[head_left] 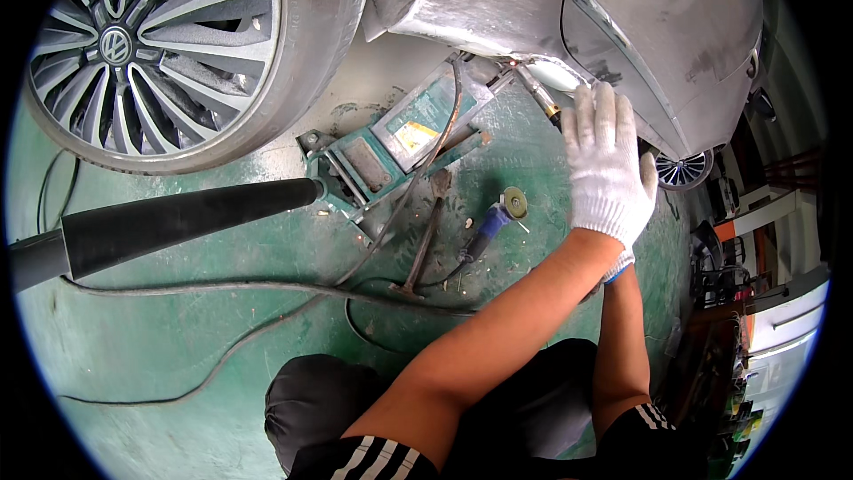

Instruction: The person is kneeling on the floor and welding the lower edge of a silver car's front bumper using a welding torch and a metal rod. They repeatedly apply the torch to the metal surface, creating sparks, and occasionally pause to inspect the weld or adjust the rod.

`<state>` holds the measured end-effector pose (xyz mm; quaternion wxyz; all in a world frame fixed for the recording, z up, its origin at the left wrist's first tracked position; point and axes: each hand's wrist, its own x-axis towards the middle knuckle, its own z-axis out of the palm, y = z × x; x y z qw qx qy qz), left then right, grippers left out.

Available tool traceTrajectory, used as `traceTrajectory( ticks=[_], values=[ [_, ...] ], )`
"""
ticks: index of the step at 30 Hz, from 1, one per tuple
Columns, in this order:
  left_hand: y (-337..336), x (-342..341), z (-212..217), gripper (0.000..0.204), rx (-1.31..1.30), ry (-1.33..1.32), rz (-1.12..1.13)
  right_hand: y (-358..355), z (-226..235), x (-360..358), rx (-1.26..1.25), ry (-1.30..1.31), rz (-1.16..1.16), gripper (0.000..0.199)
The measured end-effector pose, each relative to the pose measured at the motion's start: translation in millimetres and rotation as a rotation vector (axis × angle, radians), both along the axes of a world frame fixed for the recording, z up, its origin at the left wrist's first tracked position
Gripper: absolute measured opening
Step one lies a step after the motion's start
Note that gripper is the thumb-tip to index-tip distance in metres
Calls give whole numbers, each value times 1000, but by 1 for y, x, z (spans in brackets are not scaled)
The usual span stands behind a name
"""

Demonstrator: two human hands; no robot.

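Observation:
My left hand [609, 151], in a white knit glove, is raised in front of the car's lower body panel [640, 62]. Its fingers are stretched flat and its back faces me; it holds nothing. Behind it is my right hand, with only a strip of white glove cuff [622, 262] showing, so its fingers are hidden. A welding torch [536, 93] with a metal nozzle, brass collar and black handle slants out from behind my left fingers. The nozzle tip meets the panel's bottom edge, where a small reddish glow and a bright white patch show.
A green trolley jack [382, 151] reaches under the car, its thick black handle [187, 222] pointing left. An angle grinder [489, 227] and a hammer [422, 249] lie on the green floor. A cable [267, 287] crosses in front. The large wheel [204, 53] stands at left.

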<state>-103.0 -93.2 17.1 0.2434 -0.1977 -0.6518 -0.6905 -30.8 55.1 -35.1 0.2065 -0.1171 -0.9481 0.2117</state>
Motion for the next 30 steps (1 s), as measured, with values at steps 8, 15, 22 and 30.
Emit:
traceTrajectory(
  ticks=[8, 15, 22, 30],
  values=[
    [-13, -36, -14, 81, -6, -52, 160, -26, 8, 6, -106, -227, -198, 46],
    [-12, -42, -16, 81, -5, -77, 153, -54, 26, 6, -305, -195, -265, 44],
    [-2, -24, -13, 85, -4, -86, 25, -13, 7, 2, -146, -77, -12, 48],
    [3, -29, -17, 83, 1, -135, 45, -7, -7, 0, -128, -51, 2, 47]
  ],
)
